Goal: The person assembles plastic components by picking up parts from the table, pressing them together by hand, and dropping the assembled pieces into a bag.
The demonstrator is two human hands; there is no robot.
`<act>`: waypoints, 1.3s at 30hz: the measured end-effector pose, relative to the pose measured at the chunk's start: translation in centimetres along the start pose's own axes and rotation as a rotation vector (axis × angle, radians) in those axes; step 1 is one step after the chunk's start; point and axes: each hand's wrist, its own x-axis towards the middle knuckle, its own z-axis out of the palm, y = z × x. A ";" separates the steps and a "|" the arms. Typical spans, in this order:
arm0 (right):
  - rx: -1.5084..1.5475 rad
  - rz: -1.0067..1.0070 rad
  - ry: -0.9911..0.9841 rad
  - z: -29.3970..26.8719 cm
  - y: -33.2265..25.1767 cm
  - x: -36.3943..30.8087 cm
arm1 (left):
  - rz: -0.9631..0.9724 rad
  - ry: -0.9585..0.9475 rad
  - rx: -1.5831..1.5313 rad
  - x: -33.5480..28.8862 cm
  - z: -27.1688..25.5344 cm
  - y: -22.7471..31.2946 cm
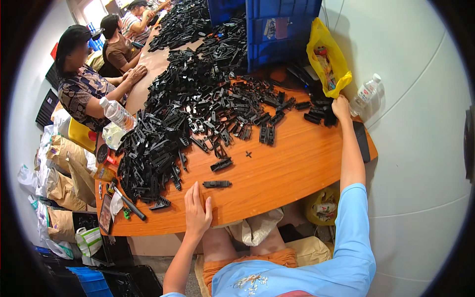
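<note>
My left hand (198, 212) lies at the table's near edge, fingers stretched out and holding nothing. Just beyond its fingertips is a long black plastic part (216, 184). A second black part (221, 164) and a small black cross-shaped piece (248, 154) lie farther in. My right arm reaches to the far right, where my right hand (341, 109) is closed at the lower rim of a yellow plastic bag (341, 85) with wrapped items inside. Its fingertips are partly hidden. Dark parts (314, 116) lie just left of that hand.
A large heap of black plastic parts (163, 123) covers the table's left and far side. A blue crate (282, 34) stands behind. Clear bottles (366, 94) flank the work area. A black-handled tool (131, 204) and a phone (106, 214) lie at left. Several people sit along the far left side.
</note>
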 end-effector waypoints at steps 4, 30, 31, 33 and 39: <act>-0.033 0.091 -0.062 1.9 -1.4 0.0 | -0.031 -0.028 0.001 0.1 -0.2 0.1; 0.155 -0.003 -0.150 0.4 -6.6 -6.6 | -0.030 -0.087 0.058 0.3 -0.3 -0.2; 0.121 -0.037 -0.084 0.3 -6.7 -6.2 | -0.026 -0.089 0.058 0.4 -0.2 -0.2; 0.137 -0.044 -0.108 0.8 -6.1 -5.4 | -0.042 -0.096 0.041 0.4 -0.1 -0.1; 0.198 -0.034 -0.315 -1.3 -7.1 -8.0 | -0.043 -0.093 0.054 0.2 0.1 -0.3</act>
